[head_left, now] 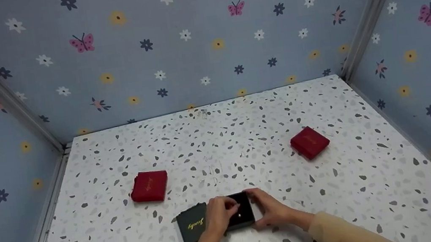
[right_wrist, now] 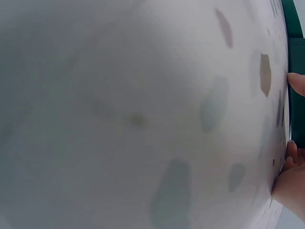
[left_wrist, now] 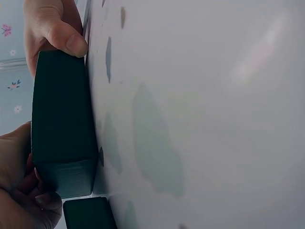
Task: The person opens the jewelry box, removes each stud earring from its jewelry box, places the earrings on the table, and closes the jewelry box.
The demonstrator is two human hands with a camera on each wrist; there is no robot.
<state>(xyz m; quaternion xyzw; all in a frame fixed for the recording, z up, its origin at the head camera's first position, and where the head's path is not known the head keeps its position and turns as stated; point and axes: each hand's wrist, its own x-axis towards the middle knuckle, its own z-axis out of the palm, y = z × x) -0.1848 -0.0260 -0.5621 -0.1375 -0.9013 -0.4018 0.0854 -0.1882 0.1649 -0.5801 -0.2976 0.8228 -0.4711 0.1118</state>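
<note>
A dark green jewelry box [head_left: 243,224] with a black lining sits near the table's front, its open side up. My right hand [head_left: 273,209] grips its right side; in the left wrist view the right thumb [left_wrist: 75,45] presses on the box end. My left hand [head_left: 217,215] reaches over the box from the left, fingertips bent together at the black lining. Just below them shows a small shiny piece [head_left: 239,215]. I cannot tell whether those fingers pinch anything. Beside the box, partly behind the left hand, lies a green lid [head_left: 190,226] with gold lettering.
A red jewelry box [head_left: 151,186] stands on the left of the speckled table [head_left: 218,137], another red box [head_left: 309,142] farther back on the right. Flowered panels [head_left: 189,56] close off the back and both sides.
</note>
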